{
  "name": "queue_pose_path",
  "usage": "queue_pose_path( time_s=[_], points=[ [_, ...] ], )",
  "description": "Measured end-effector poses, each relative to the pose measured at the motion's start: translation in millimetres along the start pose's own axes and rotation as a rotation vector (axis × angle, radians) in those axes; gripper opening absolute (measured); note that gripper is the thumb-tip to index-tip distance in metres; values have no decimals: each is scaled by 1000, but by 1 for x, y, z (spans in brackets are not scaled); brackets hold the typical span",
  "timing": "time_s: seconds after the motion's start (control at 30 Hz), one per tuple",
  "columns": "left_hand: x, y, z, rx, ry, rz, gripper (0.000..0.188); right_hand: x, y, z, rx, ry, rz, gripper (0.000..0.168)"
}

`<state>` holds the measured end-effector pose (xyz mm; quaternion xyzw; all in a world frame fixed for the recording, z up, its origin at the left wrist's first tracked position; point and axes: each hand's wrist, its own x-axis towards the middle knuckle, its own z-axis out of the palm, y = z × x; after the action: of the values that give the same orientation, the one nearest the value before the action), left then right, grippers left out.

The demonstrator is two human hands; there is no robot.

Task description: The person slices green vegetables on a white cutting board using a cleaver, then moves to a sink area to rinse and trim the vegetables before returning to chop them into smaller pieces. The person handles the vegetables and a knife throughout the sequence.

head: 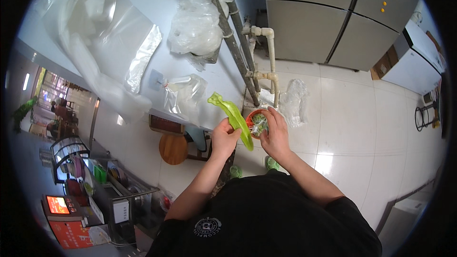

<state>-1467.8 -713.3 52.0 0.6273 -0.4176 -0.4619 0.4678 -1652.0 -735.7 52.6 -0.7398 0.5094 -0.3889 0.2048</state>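
Observation:
Between the thumb and fingers of my left hand (224, 139) is a long, light-green pepper (234, 114), its wider end pointing away from me. My right hand (276, 134) holds nothing; its fingers are apart, to the right of the pepper. Below my hands, an orange-red bin (249, 120) stands on the floor with green scraps and clear plastic (259, 123) inside. My right fingers overlap part of the bin in the picture and hide its right side.
Vertical pipes (273, 53) rise beyond the bin, and a crumpled clear plastic bag (294, 101) lies on the floor beside them. Plastic bags (196, 25) hang at the left wall. A round wooden stool (173, 149) stands left. A steel refrigerator (307, 28) is ahead.

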Motion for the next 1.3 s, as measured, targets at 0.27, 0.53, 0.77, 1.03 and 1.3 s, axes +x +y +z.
queue_pose_path(
  time_s=[0.27, 0.53, 0.77, 1.03, 1.3],
  points=[
    [-23, 15, -13, 578, 40, 3, 29, 12, 6, 21, -287, -558, -354, 55],
    [-32, 1, -36, 906, 49, -17, 30, 26, -30, 24, 177, -83, -104, 53],
    [-38, 2, -29, 1111, 34, 179, 42, 14, -45, 67, 998, -611, 747, 51],
    [-14, 0, -44, -611, 225, -208, 74, 24, -14, 17, 1175, -535, 255, 27],
    [3, -37, -21, -323, -164, 168, 43, -6, 37, 34, 1163, -377, 852, 19]
  ],
)
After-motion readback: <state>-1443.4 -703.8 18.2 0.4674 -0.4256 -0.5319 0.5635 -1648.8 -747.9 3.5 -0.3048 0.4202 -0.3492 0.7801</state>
